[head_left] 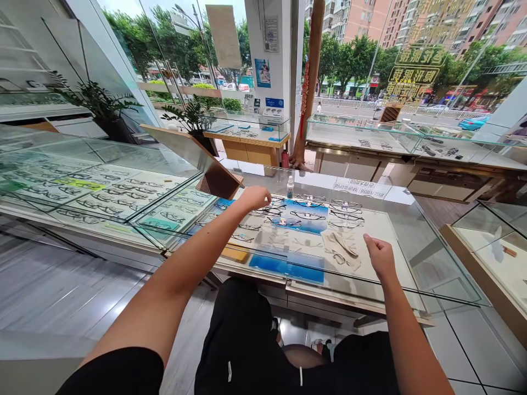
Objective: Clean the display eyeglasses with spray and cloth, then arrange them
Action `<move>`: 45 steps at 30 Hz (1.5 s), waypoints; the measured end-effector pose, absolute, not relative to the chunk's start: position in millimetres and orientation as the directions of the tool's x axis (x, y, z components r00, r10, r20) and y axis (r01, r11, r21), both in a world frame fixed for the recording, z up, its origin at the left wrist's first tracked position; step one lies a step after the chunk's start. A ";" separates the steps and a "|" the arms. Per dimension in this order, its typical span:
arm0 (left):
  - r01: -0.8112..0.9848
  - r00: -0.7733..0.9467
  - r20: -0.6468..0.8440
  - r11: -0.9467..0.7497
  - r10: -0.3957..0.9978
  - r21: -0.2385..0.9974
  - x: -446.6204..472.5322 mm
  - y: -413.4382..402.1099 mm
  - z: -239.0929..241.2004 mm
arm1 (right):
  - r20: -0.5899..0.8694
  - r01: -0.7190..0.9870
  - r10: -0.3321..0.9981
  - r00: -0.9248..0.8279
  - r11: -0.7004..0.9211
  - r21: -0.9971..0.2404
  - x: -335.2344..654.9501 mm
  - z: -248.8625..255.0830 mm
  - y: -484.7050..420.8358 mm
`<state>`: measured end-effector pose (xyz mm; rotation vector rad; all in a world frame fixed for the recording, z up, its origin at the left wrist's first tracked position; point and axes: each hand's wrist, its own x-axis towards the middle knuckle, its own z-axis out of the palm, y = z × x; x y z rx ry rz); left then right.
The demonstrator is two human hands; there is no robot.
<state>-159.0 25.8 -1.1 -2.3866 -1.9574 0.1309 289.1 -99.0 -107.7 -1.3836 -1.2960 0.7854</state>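
My left hand (256, 197) reaches across the glass counter with its fingers pinched together at the far-left pair of eyeglasses (276, 210). Its fingertips seem to grip the frame, though the contact is small. Over the counter's right part hovers my right hand (379, 258), fingers curled into a loose fist, with nothing showing in it. Several more eyeglasses (308, 216) lie in rows between the hands, partly on a blue sheet (317, 226). Nearer to me, a beige cloth (329, 241) has another pair of eyeglasses (339, 258) on it.
A small spray bottle (290, 189) stands behind the rows. At the left are a tilted wooden-framed mirror (193, 159) and a glass case (99, 186) full of eyeglasses. Another display case (494, 252) borders the right. The counter's glass edge (349, 274) runs before my knees.
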 end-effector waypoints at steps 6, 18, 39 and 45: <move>0.974 0.197 -0.048 -0.201 0.979 -0.106 -157.6 35.0 -5.7 | 0.183 0.294 0.959 0.218 0.114 -0.949 287.9 -107.5 -97.6; 0.976 0.207 0.053 -0.203 0.977 -0.082 -166.5 26.5 -5.2 | 0.172 0.226 0.958 0.228 0.120 -0.967 292.6 -114.8 -93.2; 0.350 0.326 0.170 -0.285 0.930 0.892 -96.2 -6.0 51.3 | 0.270 -0.076 0.960 0.076 0.276 -0.958 252.8 -64.3 -94.3; 0.159 0.382 0.160 -0.236 0.910 0.959 -40.4 15.1 34.9 | 0.364 -0.160 0.918 -0.155 0.340 -0.927 207.4 -3.8 -48.2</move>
